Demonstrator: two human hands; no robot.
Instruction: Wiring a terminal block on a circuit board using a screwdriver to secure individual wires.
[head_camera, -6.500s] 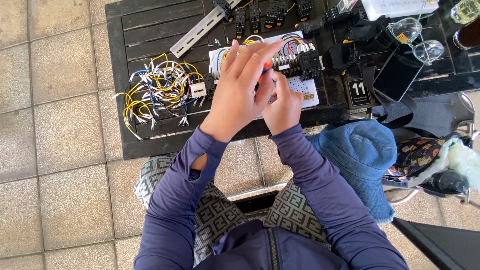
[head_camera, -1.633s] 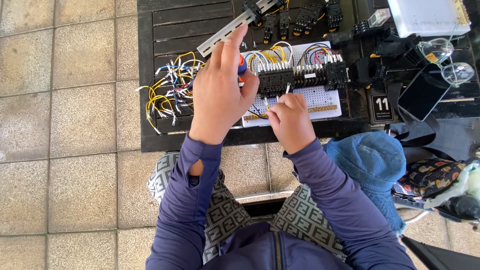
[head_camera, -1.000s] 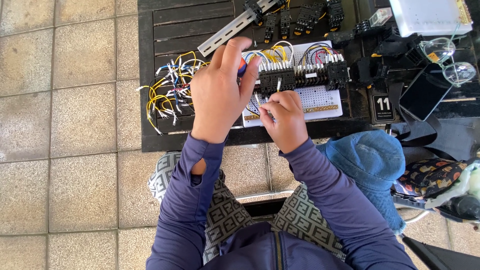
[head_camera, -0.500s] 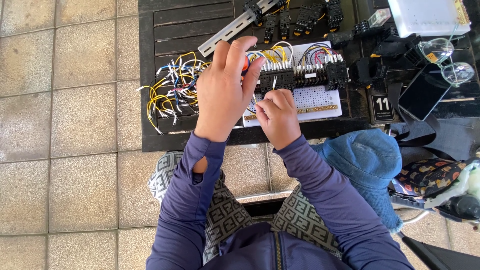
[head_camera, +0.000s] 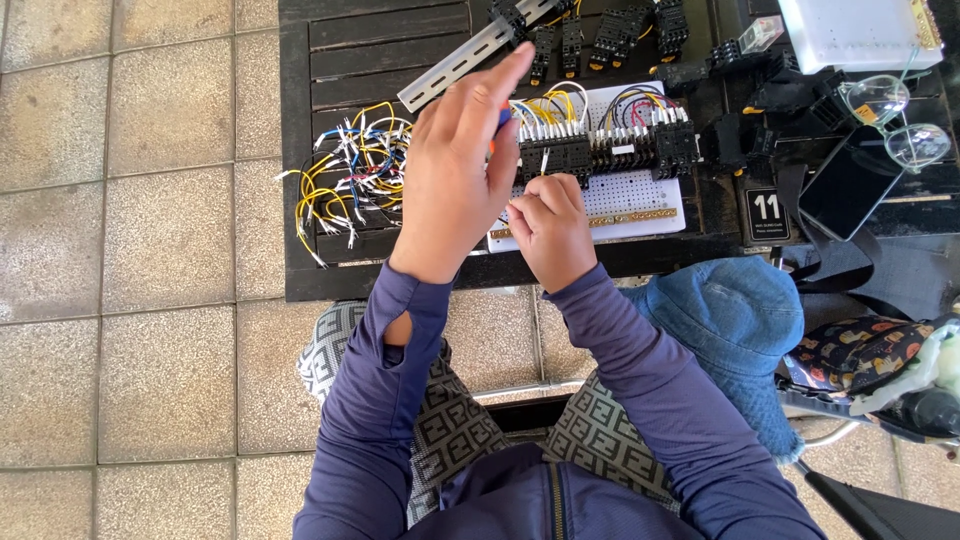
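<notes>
My left hand (head_camera: 455, 175) is raised over the left end of a white perforated board (head_camera: 640, 195), index finger stretched out. It grips a screwdriver (head_camera: 497, 125), of which only a bit of blue and orange handle shows. My right hand (head_camera: 550, 228) sits at the board's front edge and pinches a thin white-tipped wire (head_camera: 545, 160) held up against a row of black terminal blocks (head_camera: 610, 150). Yellow, black and white wires loop out of the blocks' far side.
A loose bundle of yellow, blue and white wires (head_camera: 350, 180) lies left on the dark slatted table (head_camera: 330, 60). At the back are a metal rail (head_camera: 460, 65) and spare black blocks (head_camera: 620, 25). Right: glasses (head_camera: 890, 120), phone (head_camera: 850, 185), white box (head_camera: 860, 30), blue hat (head_camera: 730, 320).
My right hand moved up from the board's front to the terminal blocks with the wire. My left hand shifted slightly right over the board's left end.
</notes>
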